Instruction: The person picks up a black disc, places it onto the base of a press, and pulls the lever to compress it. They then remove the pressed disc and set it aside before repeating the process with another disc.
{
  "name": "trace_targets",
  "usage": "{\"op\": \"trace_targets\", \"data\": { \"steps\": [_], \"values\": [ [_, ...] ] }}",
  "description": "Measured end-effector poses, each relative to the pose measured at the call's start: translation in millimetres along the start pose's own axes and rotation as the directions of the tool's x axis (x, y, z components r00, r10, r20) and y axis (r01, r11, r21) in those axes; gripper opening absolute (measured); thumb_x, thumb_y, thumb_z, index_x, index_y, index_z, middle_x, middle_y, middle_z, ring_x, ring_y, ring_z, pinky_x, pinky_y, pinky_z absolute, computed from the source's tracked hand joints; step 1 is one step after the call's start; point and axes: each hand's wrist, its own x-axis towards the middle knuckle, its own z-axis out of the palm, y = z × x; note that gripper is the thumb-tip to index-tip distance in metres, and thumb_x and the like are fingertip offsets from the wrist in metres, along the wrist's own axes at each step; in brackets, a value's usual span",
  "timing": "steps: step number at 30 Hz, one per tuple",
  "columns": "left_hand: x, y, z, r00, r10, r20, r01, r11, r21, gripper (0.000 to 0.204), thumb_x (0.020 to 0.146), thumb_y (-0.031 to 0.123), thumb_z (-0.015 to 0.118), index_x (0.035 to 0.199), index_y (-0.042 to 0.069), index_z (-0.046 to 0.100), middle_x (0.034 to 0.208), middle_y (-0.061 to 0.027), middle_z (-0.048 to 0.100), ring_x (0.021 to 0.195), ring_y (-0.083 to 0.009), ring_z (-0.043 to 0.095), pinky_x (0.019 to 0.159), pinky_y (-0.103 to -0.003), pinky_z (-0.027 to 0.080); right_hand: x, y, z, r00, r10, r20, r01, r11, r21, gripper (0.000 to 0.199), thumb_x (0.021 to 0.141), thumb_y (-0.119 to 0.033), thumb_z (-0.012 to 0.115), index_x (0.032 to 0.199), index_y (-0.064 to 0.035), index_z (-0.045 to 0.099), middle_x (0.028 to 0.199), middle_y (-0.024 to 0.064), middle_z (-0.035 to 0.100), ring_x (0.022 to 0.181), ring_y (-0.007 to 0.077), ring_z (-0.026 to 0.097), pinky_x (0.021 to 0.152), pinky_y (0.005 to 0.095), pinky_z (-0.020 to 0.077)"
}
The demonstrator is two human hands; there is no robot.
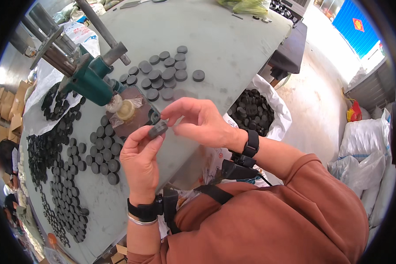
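Observation:
My left hand (140, 155) pinches a dark grey round disc (158, 129) between thumb and fingers, holding it tilted above the table's near edge. Close over that disc, my right hand (198, 121) has its thumb and forefinger curled together. At those fingertips I cannot make out whether a small ring-like dark piece is held. Just beyond both hands is a green hand press (92, 81) with a pale round die (126, 110) on its base plate (138, 99).
Loose dark discs (168, 72) lie beyond the press, and several groups of discs (103, 149) spread left. A white sack (279, 114) of black parts stands right of the table (224, 48). Stuffed white sacks (361, 141) are stacked at far right.

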Motion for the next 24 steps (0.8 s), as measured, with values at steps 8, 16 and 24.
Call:
{"op": "trace_targets", "data": {
  "steps": [8, 16, 24],
  "values": [
    [1, -10, -2, 0.977, 0.202, -0.072, -0.188, 0.967, 0.169, 0.026, 0.08, -0.014, 0.064, 0.103, -0.002, 0.064, 0.113, -0.0126, 0.064, 0.1, -0.0184, 0.063, 0.093, -0.03, 0.049, -8, 1, 10, 0.976, 0.215, -0.041, -0.211, 0.973, 0.088, 0.031, 0.082, -0.011, 0.072, 0.105, 0.0042, 0.06, 0.09, 0.0073, 0.066, 0.076, 0.0091, 0.061, 0.066, 0.0235, 0.0518],
    [-10, -12, 1, 0.989, 0.132, -0.073, -0.096, 0.926, 0.365, 0.025, 0.084, -0.011, 0.062, 0.109, -0.006, 0.061, 0.117, -0.0146, 0.062, 0.104, -0.0188, 0.062, 0.094, -0.031, 0.05, -7, 17, 17, 0.972, 0.221, -0.085, -0.206, 0.966, 0.158, 0.031, 0.082, -0.01, 0.07, 0.107, 0.0065, 0.06, 0.089, 0.0084, 0.066, 0.074, 0.0097, 0.061, 0.065, 0.0245, 0.052],
    [-13, -9, -6, 0.997, 0.077, -0.025, -0.062, 0.921, 0.386, 0.036, 0.085, -0.012, 0.061, 0.12, -0.008, 0.056, 0.121, -0.0148, 0.059, 0.104, -0.0185, 0.062, 0.09, -0.03, 0.052, -9, 21, 13, 0.982, 0.189, -0.005, -0.189, 0.977, -0.1, 0.032, 0.083, -0.01, 0.067, 0.111, 0.0049, 0.063, 0.096, 0.0103, 0.068, 0.088, 0.0141, 0.063, 0.08, 0.0292, 0.0529]
  ]
}}
